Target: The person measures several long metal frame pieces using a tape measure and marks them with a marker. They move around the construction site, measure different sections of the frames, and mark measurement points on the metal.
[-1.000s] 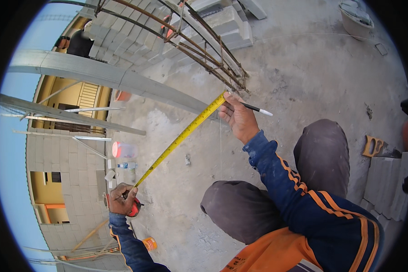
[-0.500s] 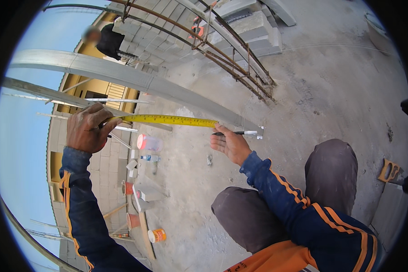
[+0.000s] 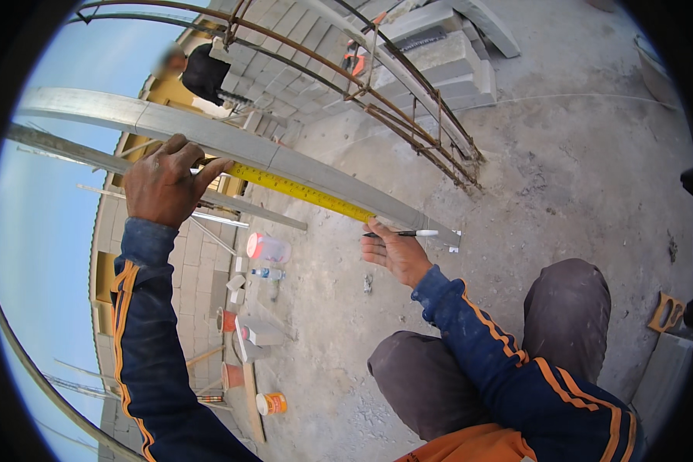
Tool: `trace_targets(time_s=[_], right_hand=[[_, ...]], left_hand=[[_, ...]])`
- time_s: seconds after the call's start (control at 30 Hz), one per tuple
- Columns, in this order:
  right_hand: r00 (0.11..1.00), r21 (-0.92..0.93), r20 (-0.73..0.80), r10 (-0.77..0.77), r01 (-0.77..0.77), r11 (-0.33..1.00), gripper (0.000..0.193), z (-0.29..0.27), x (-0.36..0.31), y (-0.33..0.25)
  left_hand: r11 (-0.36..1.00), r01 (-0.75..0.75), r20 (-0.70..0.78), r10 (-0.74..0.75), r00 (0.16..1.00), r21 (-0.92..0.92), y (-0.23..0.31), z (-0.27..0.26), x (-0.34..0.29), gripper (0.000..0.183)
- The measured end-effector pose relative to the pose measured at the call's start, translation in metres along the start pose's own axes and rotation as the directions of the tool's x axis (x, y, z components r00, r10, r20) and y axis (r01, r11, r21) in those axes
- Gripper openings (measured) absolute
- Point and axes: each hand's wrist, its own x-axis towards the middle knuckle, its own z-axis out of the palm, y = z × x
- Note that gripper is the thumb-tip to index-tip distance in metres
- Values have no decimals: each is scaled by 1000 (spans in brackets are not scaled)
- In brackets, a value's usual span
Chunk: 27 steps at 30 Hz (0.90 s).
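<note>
My left hand [image 3: 164, 183] is raised at the upper left, gripping the case end of a yellow tape measure [image 3: 304, 192] against a long grey metal profile [image 3: 231, 142]. The tape runs down and right along the profile to my right hand [image 3: 396, 252]. That hand holds a pen [image 3: 408, 232] with its dark tip pointing left, just below the tape's far end, near the profile's lower end [image 3: 446, 231]. Both sleeves are dark blue with orange stripes. My knees in grey trousers [image 3: 516, 346] are bent below.
A rusty rebar cage [image 3: 408, 100] lies on the concrete floor behind the profile, next to stacked grey blocks [image 3: 446, 54]. Another person in black [image 3: 204, 73] crouches at the upper left. Bottles and small orange tubs [image 3: 269, 403] stand lower left. An orange tool [image 3: 666, 312] lies at the right.
My left hand has risen from low left to the profile at upper left, carrying the tape case. The tape now lies along the profile, and my right hand with the pen has dropped below its end.
</note>
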Motion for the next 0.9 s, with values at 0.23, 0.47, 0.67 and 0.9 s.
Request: trace_targets(time_s=[0.23,0.47,0.67,0.9], right_hand=[[999,-3,25,-27,27,1000,52,9,6,0],[998,-16,35,-58,59,998,55,11,8,-1],[997,-20,41,-68,69,997,57,13,6,-1],[998,-32,11,-64,64,997,56,16,7,-2]], left_hand=[[997,-25,-86,31,996,66,-8,5,1,45],[997,-5,-106,13,994,74,-10,7,-1,43],[996,20,-122,-10,993,85,-8,7,-1,41],[995,69,-98,-62,993,72,-10,6,-1,40]])
